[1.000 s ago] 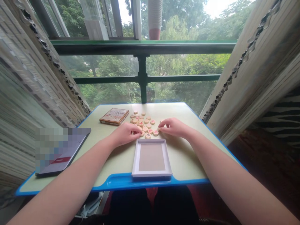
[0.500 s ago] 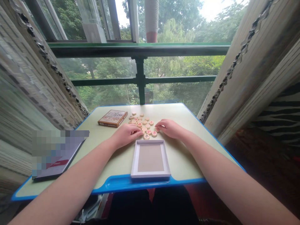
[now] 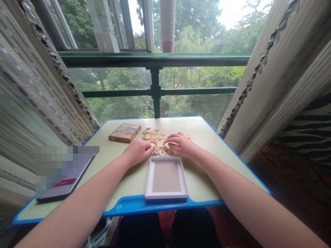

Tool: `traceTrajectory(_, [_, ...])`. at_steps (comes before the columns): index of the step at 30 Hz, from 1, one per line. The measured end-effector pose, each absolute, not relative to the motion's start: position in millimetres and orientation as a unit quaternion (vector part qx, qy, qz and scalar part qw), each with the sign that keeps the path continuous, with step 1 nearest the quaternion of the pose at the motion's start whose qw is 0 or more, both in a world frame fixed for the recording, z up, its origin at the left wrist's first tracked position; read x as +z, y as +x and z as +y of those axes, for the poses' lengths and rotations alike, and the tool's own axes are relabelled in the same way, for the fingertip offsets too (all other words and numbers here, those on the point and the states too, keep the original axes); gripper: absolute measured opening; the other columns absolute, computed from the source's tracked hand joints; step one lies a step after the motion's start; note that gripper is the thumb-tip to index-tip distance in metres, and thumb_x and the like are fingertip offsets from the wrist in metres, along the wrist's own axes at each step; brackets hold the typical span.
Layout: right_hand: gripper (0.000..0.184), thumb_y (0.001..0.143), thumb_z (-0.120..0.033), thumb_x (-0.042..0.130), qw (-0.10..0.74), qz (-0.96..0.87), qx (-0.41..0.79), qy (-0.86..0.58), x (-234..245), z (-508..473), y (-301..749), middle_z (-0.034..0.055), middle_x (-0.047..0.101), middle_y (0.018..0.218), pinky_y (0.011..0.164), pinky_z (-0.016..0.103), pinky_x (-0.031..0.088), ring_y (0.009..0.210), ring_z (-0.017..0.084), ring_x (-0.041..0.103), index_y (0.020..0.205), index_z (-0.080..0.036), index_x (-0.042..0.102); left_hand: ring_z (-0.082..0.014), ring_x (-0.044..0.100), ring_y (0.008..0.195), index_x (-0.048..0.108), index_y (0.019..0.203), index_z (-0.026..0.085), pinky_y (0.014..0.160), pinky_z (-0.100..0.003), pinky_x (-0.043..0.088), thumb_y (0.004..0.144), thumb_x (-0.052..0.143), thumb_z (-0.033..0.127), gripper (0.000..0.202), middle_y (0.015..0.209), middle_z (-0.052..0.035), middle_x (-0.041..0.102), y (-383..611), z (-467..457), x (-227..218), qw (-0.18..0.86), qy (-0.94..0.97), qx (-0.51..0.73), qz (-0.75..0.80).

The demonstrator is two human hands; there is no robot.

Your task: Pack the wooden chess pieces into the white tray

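Several round wooden game pieces (image 3: 155, 135) with red and dark marks lie in a cluster at the middle of the pale green table (image 3: 207, 172). My left hand (image 3: 138, 151) rests at the cluster's left edge, fingers curled against a piece. My right hand (image 3: 181, 144) lies on the cluster's right side, fingers bent over the pieces; what they pinch is hidden. A shallow white box tray (image 3: 167, 178) with a grey bottom sits just in front of both hands.
A brown game box lid (image 3: 124, 132) lies at the back left of the table. A dark book or tablet (image 3: 64, 175) rests on the left edge. A green window railing (image 3: 155, 82) and curtains close in the far side; the table rim is blue.
Both hands have drawn closer together over the pieces; my right hand slid left onto the cluster. The view shifted slightly downward.
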State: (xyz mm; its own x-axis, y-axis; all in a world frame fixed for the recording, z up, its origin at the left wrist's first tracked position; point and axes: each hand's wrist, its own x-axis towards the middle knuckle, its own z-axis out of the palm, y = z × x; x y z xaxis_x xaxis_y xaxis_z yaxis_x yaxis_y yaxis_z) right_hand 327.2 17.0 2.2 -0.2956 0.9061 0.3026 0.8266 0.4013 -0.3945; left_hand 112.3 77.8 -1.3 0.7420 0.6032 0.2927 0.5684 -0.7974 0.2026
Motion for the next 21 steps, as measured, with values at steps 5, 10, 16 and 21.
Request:
traceTrajectory(5, [0.032, 0.085, -0.023, 0.044, 0.214, -0.813, 0.123, -0.527, 5, 16, 318, -0.0008, 0.063, 0.115, 0.094, 0.036, 0.034, 0.103, 0.02, 0.048, 0.109, -0.025, 0.065, -0.0113, 0.041, 0.05, 0.061, 0.055, 0.016, 0.052, -0.025, 0.028, 0.084, 0.042, 0.035, 0.04, 0.05, -0.0013, 0.051, 113, 78, -2, 0.045, 0.929, 0.197, 0.31])
traceTrajectory(10, [0.03, 0.084, -0.016, 0.043, 0.203, -0.828, 0.098, -0.513, 6, 16, 318, -0.0027, 0.068, 0.105, 0.092, 0.035, 0.033, 0.091, 0.018, 0.05, 0.091, -0.023, 0.071, -0.0179, 0.052, 0.082, 0.069, 0.094, 0.021, 0.074, -0.029, 0.041, 0.081, 0.05, 0.032, 0.026, 0.086, -0.0059, 0.061, 116, 81, -5, 0.046, 0.92, 0.283, 0.266])
traceTrajectory(16, [0.03, 0.08, -0.012, 0.045, 0.222, -0.804, 0.057, -0.549, 2, 20, 324, -0.0001, 0.066, 0.108, 0.088, 0.033, 0.034, 0.093, 0.019, 0.048, 0.095, -0.022, 0.069, -0.0224, 0.045, 0.094, 0.07, 0.099, 0.027, 0.088, -0.039, 0.037, 0.085, 0.043, 0.038, 0.031, 0.109, -0.0049, 0.058, 116, 81, -6, 0.046, 0.936, 0.239, 0.254])
traceTrajectory(21, [0.029, 0.079, -0.01, 0.047, 0.208, -0.806, 0.033, -0.552, -4, 24, 328, 0.0007, 0.068, 0.103, 0.085, 0.032, 0.034, 0.088, 0.019, 0.048, 0.088, -0.022, 0.071, -0.0277, 0.04, 0.106, 0.065, 0.107, 0.031, 0.093, -0.047, 0.029, 0.087, 0.04, 0.037, 0.033, 0.121, -0.0013, 0.055, 118, 76, -6, 0.04, 0.937, 0.216, 0.273])
